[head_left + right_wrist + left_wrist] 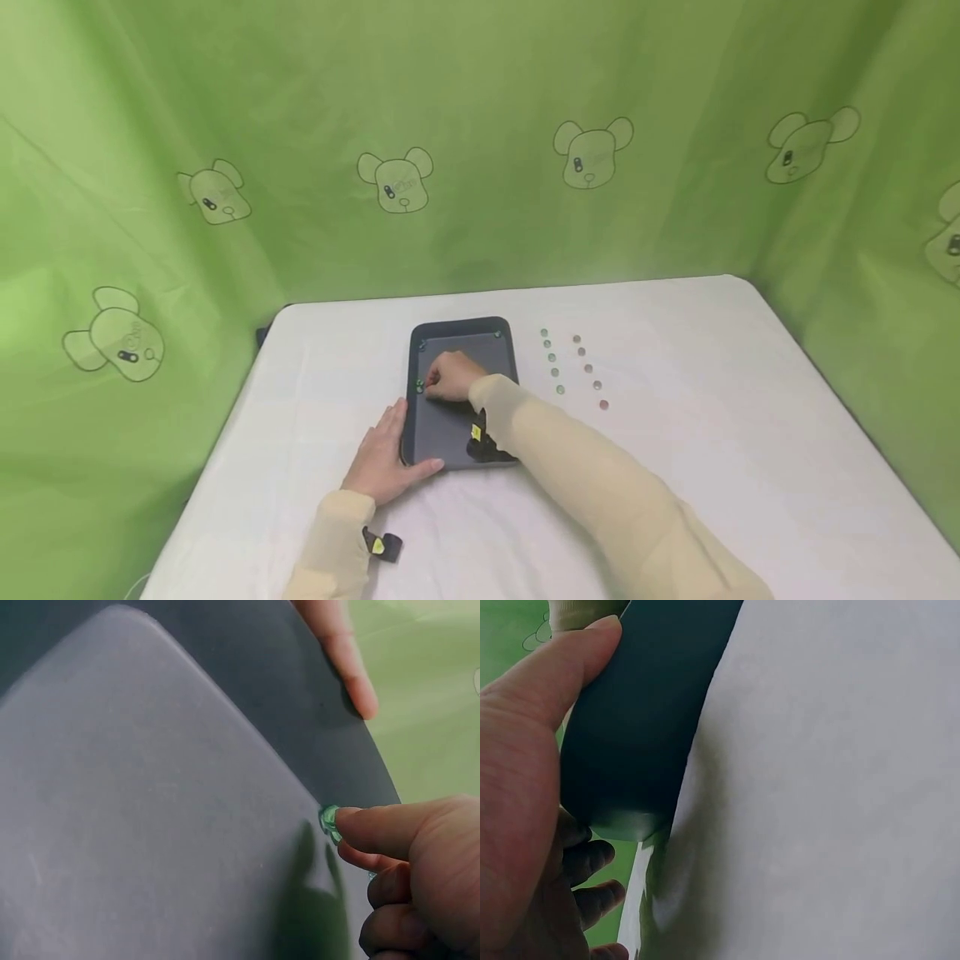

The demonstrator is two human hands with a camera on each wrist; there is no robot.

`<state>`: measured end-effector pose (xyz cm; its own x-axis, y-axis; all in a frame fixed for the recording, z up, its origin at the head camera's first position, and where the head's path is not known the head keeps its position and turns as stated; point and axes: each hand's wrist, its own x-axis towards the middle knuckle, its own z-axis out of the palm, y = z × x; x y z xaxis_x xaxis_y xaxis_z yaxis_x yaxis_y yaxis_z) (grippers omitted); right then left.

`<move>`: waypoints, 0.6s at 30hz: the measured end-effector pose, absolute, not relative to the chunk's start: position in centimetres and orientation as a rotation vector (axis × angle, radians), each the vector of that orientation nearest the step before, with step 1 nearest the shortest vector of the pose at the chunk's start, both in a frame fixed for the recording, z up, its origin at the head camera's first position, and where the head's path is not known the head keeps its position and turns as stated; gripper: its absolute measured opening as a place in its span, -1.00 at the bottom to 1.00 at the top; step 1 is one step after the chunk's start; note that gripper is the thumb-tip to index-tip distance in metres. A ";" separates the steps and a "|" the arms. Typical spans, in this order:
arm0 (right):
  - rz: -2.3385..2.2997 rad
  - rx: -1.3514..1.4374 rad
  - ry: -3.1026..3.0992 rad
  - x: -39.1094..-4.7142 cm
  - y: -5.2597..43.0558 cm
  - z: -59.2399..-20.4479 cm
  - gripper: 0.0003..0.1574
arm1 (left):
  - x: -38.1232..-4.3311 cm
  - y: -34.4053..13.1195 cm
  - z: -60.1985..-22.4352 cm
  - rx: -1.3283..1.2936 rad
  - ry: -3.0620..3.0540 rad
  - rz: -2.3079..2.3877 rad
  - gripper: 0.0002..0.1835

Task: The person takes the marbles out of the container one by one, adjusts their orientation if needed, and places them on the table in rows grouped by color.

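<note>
A dark grey tray [457, 433] lies on the white-covered table, with green glass gems in it. My right hand [453, 377] reaches over the tray to its left inner side. There its thumb and a finger pinch a green glass gem [330, 819] close to the tray wall, the other fingers curled; part of the gem is hidden by the thumb. My left hand [382, 458] rests at the near left corner of the tray. Its fingers lie along the left side and its thumb [600, 645] touches the near wall, as the left wrist view shows.
Right of the tray, a column of green gems [552, 357] runs beside a column of pinkish-brown gems [588, 368]. Inside the tray, more green gems lie by the far left wall [422, 344] and the far right corner. A green curtain [480, 242] encloses the table.
</note>
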<state>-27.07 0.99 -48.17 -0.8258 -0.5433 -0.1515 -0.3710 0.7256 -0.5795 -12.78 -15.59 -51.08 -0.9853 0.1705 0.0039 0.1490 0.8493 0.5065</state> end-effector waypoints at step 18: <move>-0.710 -0.767 2.647 -27.4 -0.7 -49.2 -0.89 | -12.8 -15.5 -51.0 0.261 2.989 0.794 0.32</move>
